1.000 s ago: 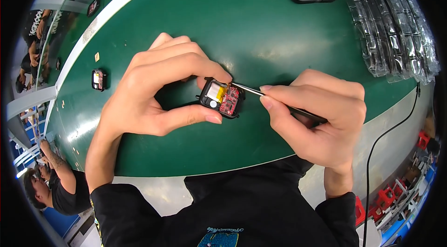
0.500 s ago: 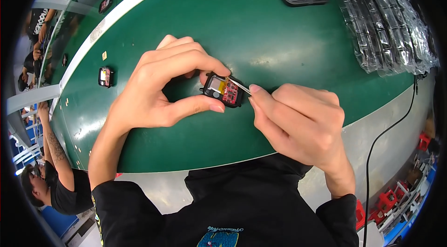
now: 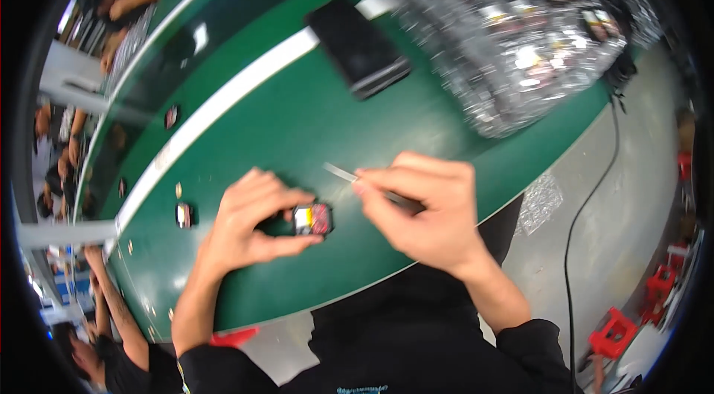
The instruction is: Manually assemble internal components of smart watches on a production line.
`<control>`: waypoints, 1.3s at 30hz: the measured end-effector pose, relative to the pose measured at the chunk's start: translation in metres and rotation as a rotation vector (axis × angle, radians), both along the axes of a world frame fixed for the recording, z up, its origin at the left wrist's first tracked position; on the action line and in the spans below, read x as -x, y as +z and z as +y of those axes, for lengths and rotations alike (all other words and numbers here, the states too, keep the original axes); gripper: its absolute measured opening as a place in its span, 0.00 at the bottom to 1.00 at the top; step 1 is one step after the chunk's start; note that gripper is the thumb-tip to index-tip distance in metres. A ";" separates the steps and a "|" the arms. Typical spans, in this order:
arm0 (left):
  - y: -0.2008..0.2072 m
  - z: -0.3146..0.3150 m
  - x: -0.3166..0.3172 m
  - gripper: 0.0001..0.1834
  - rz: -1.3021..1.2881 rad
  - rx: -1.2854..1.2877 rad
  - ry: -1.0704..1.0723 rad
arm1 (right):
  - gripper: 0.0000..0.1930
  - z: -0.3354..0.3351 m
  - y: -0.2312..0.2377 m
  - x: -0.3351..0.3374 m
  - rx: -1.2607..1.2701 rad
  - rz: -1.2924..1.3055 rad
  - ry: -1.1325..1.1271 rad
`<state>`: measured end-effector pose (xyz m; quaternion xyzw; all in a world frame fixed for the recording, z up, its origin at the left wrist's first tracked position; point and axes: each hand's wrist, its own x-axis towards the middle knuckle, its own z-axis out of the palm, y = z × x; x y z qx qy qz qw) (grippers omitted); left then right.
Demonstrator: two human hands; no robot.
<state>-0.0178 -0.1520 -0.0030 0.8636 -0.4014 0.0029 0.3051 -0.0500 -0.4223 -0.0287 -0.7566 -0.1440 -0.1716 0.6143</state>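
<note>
My left hand (image 3: 256,221) pinches a small black device housing (image 3: 330,217) between thumb and fingers. Its open face shows a red circuit board (image 3: 321,218), with a white and yellow part beside it. To the right, my right hand (image 3: 424,208) is closed around a slim tool (image 3: 340,171) with a pale metal tip and a dark rear part. Blur hides the tool's exact kind. The tip points up and left, apart from the housing and above the green table (image 3: 357,267).
A black phone-like slab (image 3: 358,48) lies farther back. Clear plastic trays (image 3: 483,89) with several small units are stacked at the back right. More small devices (image 3: 184,215) sit on the left. A black cable (image 3: 587,223) hangs at the right. Co-workers (image 3: 123,320) are at the left.
My right hand has drawn the tool's tip away from the device. The view has shifted, bringing the phone-like slab and trays further in. My left hand still holds the housing.
</note>
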 end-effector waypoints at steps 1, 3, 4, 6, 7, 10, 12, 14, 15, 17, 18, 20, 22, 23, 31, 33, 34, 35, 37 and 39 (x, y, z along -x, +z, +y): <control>-0.002 -0.001 0.001 0.26 -0.007 0.019 0.027 | 0.06 -0.001 -0.003 -0.001 -0.044 -0.016 -0.012; -0.003 0.003 0.003 0.27 0.072 0.096 0.098 | 0.06 -0.003 -0.006 -0.002 -0.071 -0.033 -0.009; 0.001 0.004 0.003 0.27 0.094 0.151 0.118 | 0.07 -0.003 -0.006 -0.002 -0.084 -0.017 -0.007; 0.022 -0.004 -0.005 0.29 0.082 0.221 0.126 | 0.05 -0.004 -0.005 0.003 -0.129 0.031 0.024; 0.033 -0.016 -0.011 0.30 0.036 0.278 0.099 | 0.05 -0.006 -0.001 0.005 -0.132 0.081 0.053; 0.079 -0.075 -0.051 0.30 -0.105 0.299 -0.137 | 0.05 -0.010 -0.003 0.003 -0.118 0.098 0.034; 0.113 -0.131 -0.074 0.31 -0.163 0.254 -0.236 | 0.05 -0.011 -0.003 0.002 -0.111 0.068 0.041; 0.138 -0.184 -0.102 0.30 -0.208 0.193 -0.338 | 0.05 -0.010 -0.004 0.001 -0.108 0.067 0.041; 0.145 -0.212 -0.117 0.28 -0.244 0.184 -0.412 | 0.05 -0.011 -0.007 -0.001 -0.097 0.060 0.036; 0.145 -0.249 -0.136 0.26 -0.191 0.196 -0.405 | 0.06 -0.007 -0.012 -0.003 -0.091 0.004 0.008; 0.146 -0.259 -0.145 0.26 -0.184 0.155 -0.434 | 0.06 -0.003 -0.009 0.000 -0.085 -0.013 0.021; 0.140 -0.277 -0.157 0.26 -0.169 0.065 -0.471 | 0.07 -0.002 -0.010 0.000 -0.068 0.013 0.024; 0.131 -0.281 -0.163 0.24 -0.270 0.070 -0.530 | 0.07 -0.003 -0.010 0.001 -0.064 0.011 0.017; 0.127 -0.277 -0.165 0.23 -0.333 0.059 -0.528 | 0.07 -0.002 -0.010 0.000 -0.063 0.013 0.015; 0.131 -0.131 -0.163 0.14 -0.414 0.011 -0.110 | 0.05 -0.008 -0.006 -0.001 -0.083 0.031 0.018; 0.117 -0.062 -0.176 0.13 -0.368 -0.109 0.015 | 0.05 -0.008 0.000 0.001 -0.096 0.039 0.025; 0.111 -0.029 -0.179 0.15 -0.305 -0.257 0.125 | 0.05 -0.010 0.002 0.002 -0.087 0.050 0.026; 0.105 0.007 -0.180 0.16 -0.240 -0.401 0.235 | 0.05 -0.010 0.002 0.002 -0.076 0.060 0.024; 0.079 0.093 -0.177 0.21 -0.058 -0.552 0.385 | 0.05 -0.006 0.002 0.002 -0.079 0.071 0.063; 0.057 0.130 -0.160 0.25 0.062 -0.685 0.515 | 0.05 -0.007 0.001 0.001 -0.054 0.100 0.061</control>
